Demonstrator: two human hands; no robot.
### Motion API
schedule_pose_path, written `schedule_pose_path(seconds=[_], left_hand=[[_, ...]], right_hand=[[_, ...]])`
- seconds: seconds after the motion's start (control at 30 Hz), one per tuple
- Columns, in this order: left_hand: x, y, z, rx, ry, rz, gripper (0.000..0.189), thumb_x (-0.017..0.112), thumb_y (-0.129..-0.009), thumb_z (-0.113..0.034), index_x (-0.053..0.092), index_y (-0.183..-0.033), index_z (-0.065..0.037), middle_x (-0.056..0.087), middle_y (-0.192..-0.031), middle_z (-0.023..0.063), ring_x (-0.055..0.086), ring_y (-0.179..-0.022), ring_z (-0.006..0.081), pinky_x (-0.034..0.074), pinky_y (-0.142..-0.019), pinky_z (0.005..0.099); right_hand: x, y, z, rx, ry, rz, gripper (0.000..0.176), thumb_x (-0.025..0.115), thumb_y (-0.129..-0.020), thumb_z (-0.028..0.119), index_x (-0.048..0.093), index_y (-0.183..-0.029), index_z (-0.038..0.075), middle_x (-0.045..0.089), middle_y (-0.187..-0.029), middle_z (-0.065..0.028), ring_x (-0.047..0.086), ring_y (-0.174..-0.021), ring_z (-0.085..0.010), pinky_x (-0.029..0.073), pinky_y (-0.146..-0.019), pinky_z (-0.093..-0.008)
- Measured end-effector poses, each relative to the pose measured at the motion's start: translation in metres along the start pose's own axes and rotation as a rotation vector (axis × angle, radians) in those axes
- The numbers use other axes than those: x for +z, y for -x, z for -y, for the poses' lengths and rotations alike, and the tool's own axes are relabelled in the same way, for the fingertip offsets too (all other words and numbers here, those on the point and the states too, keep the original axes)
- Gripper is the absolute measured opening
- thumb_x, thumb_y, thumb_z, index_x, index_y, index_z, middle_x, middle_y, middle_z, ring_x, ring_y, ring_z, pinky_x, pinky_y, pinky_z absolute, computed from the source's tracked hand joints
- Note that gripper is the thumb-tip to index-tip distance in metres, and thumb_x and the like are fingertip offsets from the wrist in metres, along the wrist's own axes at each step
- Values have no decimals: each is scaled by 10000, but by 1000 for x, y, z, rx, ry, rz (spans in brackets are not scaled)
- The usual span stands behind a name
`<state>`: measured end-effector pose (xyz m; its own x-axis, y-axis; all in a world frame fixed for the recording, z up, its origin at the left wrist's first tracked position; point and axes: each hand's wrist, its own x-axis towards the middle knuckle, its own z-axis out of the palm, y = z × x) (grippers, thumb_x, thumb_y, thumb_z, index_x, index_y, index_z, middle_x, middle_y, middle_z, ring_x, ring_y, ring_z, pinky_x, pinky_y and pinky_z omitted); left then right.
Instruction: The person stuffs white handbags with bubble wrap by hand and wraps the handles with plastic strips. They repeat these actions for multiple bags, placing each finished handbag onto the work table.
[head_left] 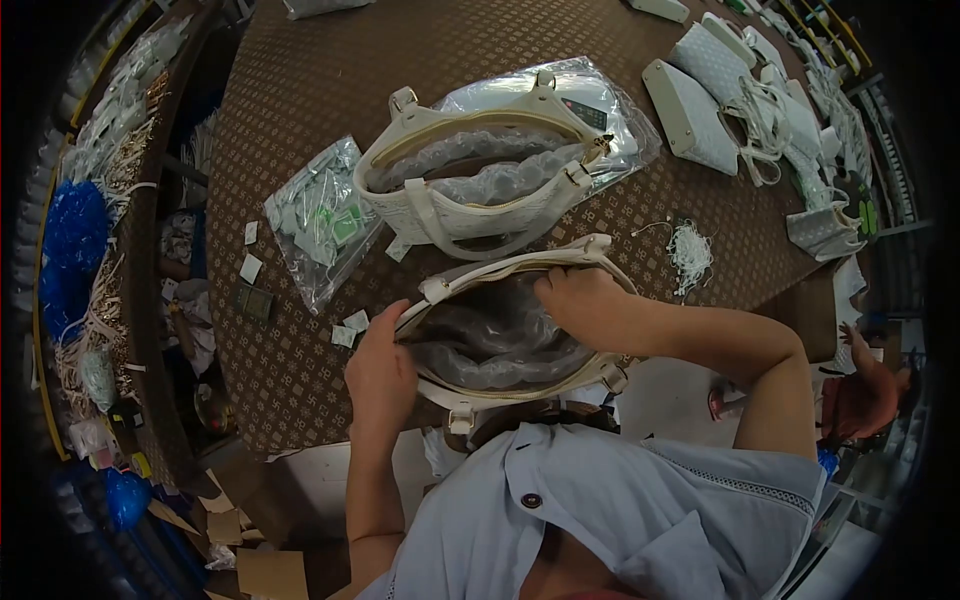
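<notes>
A white handbag [500, 392] with its top wide open is at the table edge, close to my body. Clear bubble wrap [480, 345] fills its inside. My left hand [382, 368] grips the bag's left end, thumb at the rim. Across the opening, my right hand [588, 303] reaches in near the far rim with curled fingers; what they hold, if anything, is hidden. Behind it stands a second white handbag [490, 222], also open and stuffed with bubble wrap, its handle hanging over the front.
A clear bag of small packets [325, 215] lies left of the handbags. White strings [690, 252] are heaped at right. White bags [700, 100] crowd the far right, near another person [862, 400]. A plastic-wrapped packet [625, 125] lies behind. Loose small packets [250, 268] lie at left.
</notes>
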<state>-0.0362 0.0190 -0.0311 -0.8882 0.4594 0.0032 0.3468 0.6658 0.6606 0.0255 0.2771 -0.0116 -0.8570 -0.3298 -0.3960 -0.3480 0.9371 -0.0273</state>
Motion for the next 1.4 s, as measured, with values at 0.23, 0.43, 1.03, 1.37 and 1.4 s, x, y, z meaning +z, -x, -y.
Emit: schedule_pose_path(seconds=[0.23,0.43,1.03,1.37,1.4], left_hand=[[1,-1,-3,-57,-19,52,440,430,-766,20,492,-1187,-95,565,-1056,146,565,-926,341,456,-762,420],[1,-2,-1,-44,-37,25,449,447,-759,22,480,-1192,-91,557,-1067,140,560,-931,339,455,-767,419],[8,-2,-8,12,-140,7,447,523,-717,20,486,-1148,-96,563,-1041,97,562,-923,310,473,-728,418],[11,-18,-6,118,-151,29,437,533,-703,9,495,-1127,-86,575,-967,109,570,-871,311,472,-708,420],[10,-20,-4,115,-154,22,437,533,-703,9,495,-1127,-86,575,-967,109,570,-871,311,472,-708,420]], right_hand=[[98,-43,-33,-248,-193,127,333,544,-705,77,538,-1022,-28,595,-916,-248,609,-852,-332,495,-735,-391],[60,-33,-17,-13,-340,294,344,529,-740,87,531,-1068,-19,590,-943,-251,590,-903,-363,477,-764,-411],[-1,-8,-7,-322,-248,-805,256,575,-751,95,596,-1007,101,632,-806,-78,633,-761,-235,507,-606,-333],[38,-77,-3,-200,-513,427,279,527,-749,141,601,-983,8,623,-880,-206,589,-847,-384,474,-730,-440],[47,-88,-6,-145,-616,193,279,525,-755,146,595,-985,6,617,-880,-214,589,-839,-383,472,-736,-431]])
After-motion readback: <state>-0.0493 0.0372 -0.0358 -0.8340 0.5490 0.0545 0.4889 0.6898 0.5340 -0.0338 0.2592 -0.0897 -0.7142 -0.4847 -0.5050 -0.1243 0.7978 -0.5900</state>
